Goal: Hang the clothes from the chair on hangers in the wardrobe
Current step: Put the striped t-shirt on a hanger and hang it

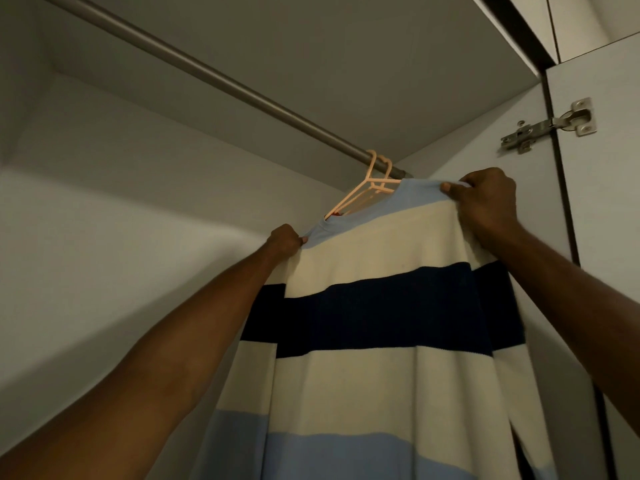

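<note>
Wardrobe rail (221, 77), cream, navy, pale-blue striped sweater (381, 341) on pink hanger (360, 192)

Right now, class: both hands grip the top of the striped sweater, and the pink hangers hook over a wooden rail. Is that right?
Not quite. The rail is grey metal, not wooden, as the head view shows. The rest holds: the left hand and right hand grip the top of the striped sweater, and the pink hangers hook over the rail.

Rail (214, 76) bare leftward; hangers (367, 188), sweater (374, 306) crowd right end by door (602, 237).
</note>
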Demonstrator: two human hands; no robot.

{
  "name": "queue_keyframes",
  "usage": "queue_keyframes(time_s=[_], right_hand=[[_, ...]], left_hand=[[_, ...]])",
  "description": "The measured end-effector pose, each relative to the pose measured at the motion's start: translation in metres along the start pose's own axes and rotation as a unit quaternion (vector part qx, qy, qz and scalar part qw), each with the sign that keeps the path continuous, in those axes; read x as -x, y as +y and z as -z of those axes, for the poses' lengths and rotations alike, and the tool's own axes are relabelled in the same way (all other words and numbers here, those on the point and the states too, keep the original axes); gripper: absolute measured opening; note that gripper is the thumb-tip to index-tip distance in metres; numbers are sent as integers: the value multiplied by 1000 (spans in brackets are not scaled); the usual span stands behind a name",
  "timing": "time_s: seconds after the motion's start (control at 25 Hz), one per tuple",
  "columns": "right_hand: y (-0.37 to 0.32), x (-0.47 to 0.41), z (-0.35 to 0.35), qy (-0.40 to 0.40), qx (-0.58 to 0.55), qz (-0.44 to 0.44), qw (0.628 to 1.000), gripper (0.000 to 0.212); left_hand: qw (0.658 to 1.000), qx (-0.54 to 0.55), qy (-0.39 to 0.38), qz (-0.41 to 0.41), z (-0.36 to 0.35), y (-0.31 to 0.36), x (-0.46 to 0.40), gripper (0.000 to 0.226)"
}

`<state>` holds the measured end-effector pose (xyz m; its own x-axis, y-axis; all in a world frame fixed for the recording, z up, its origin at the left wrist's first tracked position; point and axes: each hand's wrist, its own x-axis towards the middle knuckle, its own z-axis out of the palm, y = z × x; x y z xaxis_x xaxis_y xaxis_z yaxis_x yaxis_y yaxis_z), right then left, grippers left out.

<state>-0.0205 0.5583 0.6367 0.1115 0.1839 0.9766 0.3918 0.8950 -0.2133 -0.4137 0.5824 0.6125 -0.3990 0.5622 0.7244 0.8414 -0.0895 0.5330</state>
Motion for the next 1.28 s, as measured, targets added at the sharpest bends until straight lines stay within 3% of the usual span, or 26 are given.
queue_keyframes(time_s=[0.2, 0.4, 0.6, 0.76, 0.88, 1.12, 1.28], right_hand=[[1, 5, 10, -41, -25, -34, 998, 44], [-4, 17, 20, -130, -73, -39, 988, 25], [6, 41, 14, -114, -99, -46, 987, 21], [0, 47, 6, -110, -83, -42, 990, 22], [-1, 46, 5, -109, -91, -54, 988, 19], [1, 51, 6, -99, -102, -53, 988, 19], [-4, 62, 6, -96, -123, -67, 986, 33]], left_hand=[[1000, 2, 12, -7, 3, -4, 0, 49], [999, -27, 35, -5, 18, -8, 3, 32], [996, -31, 82, -3, 8, 0, 16, 21], [995, -23, 82, -43, -5, 3, 28, 56], [994, -40, 55, -90, -9, -1, 27, 54], [991, -78, 26, -109, -8, -17, 37, 54], [1000, -4, -1, -29, 1, -23, 50, 60]])
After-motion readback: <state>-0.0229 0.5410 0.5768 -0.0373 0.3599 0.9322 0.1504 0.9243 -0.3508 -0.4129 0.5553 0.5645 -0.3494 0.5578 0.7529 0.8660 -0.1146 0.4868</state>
